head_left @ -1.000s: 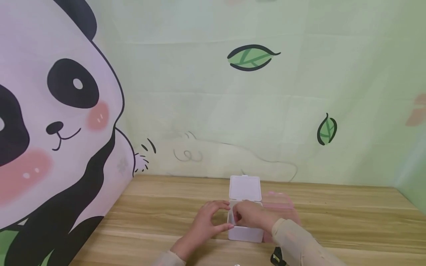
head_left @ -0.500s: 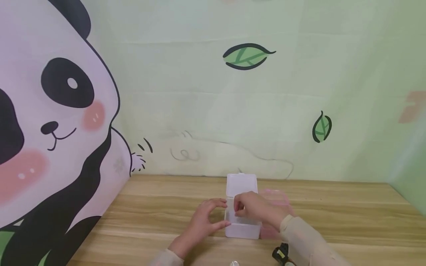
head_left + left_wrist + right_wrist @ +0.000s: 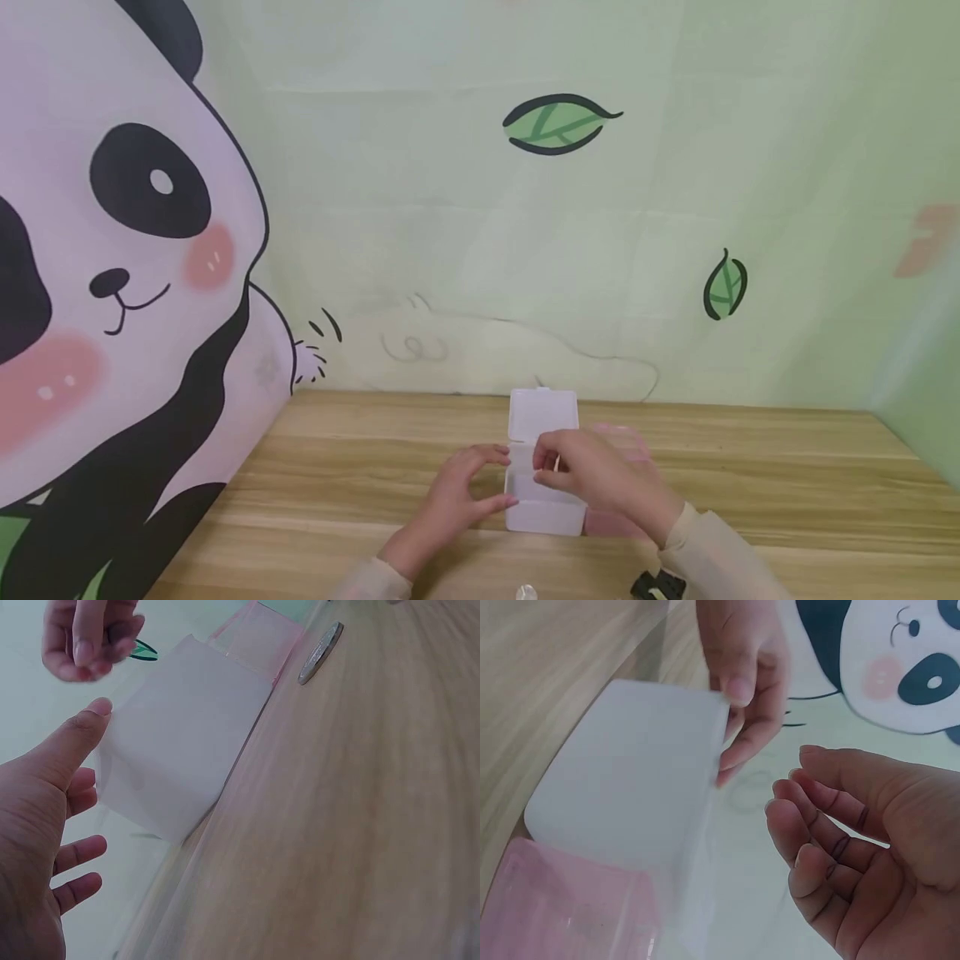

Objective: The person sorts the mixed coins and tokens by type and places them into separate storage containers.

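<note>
A white hinged box (image 3: 545, 518) stands on the wooden table with its lid (image 3: 543, 414) raised at the back. My left hand (image 3: 459, 496) holds the box at its left side, thumb at the near corner and fingers farther back; in the left wrist view the thumb tip meets the box edge. My right hand (image 3: 592, 471) is above the box's right side, fingers loosely bent. In the right wrist view that hand (image 3: 877, 847) shows nothing between thumb and fingers. Most of the box's inside is hidden by its walls and my right hand.
A translucent pink container (image 3: 611, 523) stands right beside the white box, partly behind my right forearm. A coin-like disc (image 3: 321, 654) lies on the table near the front edge of the head view. A black object (image 3: 658, 585) lies below my right sleeve. A panda-printed cloth (image 3: 420, 208) hangs behind.
My right hand has risen out of the box and shifted a little right, uncovering more of its inside. My left hand keeps its place on the box. The head view has shifted slightly.
</note>
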Demonstrator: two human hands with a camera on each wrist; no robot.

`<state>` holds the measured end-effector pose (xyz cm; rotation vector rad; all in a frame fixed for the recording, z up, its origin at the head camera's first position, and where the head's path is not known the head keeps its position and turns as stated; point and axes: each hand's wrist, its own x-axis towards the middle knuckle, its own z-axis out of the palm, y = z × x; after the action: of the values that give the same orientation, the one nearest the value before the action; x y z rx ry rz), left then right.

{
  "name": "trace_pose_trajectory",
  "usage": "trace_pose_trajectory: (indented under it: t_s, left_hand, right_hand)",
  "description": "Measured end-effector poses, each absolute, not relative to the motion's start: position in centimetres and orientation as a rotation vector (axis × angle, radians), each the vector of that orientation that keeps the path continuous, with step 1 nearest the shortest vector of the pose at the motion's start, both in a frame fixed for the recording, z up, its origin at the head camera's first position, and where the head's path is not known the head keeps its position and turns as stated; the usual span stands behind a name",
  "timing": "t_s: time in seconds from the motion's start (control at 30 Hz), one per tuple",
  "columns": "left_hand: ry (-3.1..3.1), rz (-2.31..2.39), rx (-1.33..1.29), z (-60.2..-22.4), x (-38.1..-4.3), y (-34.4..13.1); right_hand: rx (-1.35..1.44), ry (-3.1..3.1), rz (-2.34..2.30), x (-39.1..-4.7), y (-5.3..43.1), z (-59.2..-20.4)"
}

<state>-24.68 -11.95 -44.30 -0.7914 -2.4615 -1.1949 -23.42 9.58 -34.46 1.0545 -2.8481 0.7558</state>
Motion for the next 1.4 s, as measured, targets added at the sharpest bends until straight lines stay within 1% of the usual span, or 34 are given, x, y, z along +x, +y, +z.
trace_pose_trajectory:
  t_s: [0.23, 0.4, 0.47, 0.63, 0.83, 1.27, 1.4]
  left_hand:
    - [-2.471, -1.191, -0.791, -43.9, -24.9, -12.1]
    - [-2.484, -1.191, -0.787, -43.5, -25.1, -12.2]
    - [-2.49, -1.18, -0.79, -43.4, -25.1, -12.2]
    - [-2.496, -1.163, -0.802, -43.2, -25.2, -12.2]
    - [-2.496, -1.161, -0.812, -43.3, -25.0, -12.2]
    - [-2.517, -1.192, -0.789, -43.7, -24.6, -12.3]
    - [-2.52, -1.2, -0.783, -43.9, -24.5, -12.3]
  right_hand:
    - [0.994, -2.79, 0.403, -20.8, 9.9, -34.0]
    - [1.104, -2.74, 0.508, -19.8, 9.9, -34.4]
    - [1.17, -2.743, 0.628, -19.4, 10.0, -34.7]
    - [1.183, -2.776, 0.688, -18.4, 10.4, -35.4]
    - [1.215, -2.827, 0.7, -17.3, 10.7, -36.2]
    - [1.402, -2.807, 0.679, -15.9, 11.2, -38.4]
    - [1.384, -2.839, 0.678, -15.6, 11.1, -39.0]
